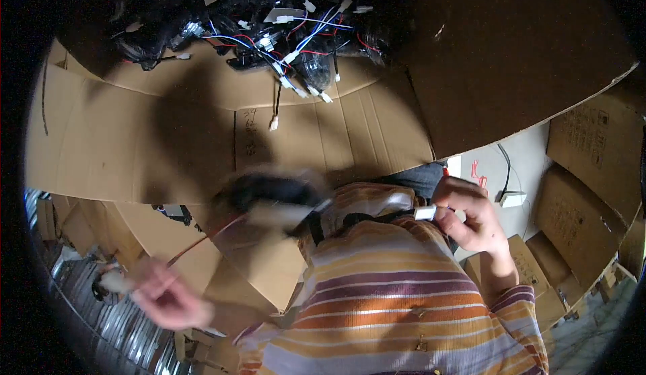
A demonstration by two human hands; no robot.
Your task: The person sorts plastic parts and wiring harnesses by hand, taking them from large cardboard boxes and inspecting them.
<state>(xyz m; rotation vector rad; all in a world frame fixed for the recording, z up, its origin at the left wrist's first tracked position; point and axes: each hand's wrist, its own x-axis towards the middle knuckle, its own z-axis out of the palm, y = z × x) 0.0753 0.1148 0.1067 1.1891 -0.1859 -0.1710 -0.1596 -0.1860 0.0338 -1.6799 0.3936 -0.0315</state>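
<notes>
The light is uneven: the cardboard flap (296,139) is bright in places, the large cardboard panel (515,55) at upper right is dim. A soft shadow (192,119) darkens the flap's left part; a silvery surface (128,334) at lower left gives some glare. The left hand (169,295) and the black bundle (269,196) are strongly blurred — the right hand (471,217) is sharper. Edges bend toward black corners.

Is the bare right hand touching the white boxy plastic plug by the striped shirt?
Touching: the head view shows the right hand pinching the white plug.

Striped top (397,294), orange/purple/yellow/white, matching R slv (517,299), dk blue trousers (422,178), bare hands (471,215)
</notes>
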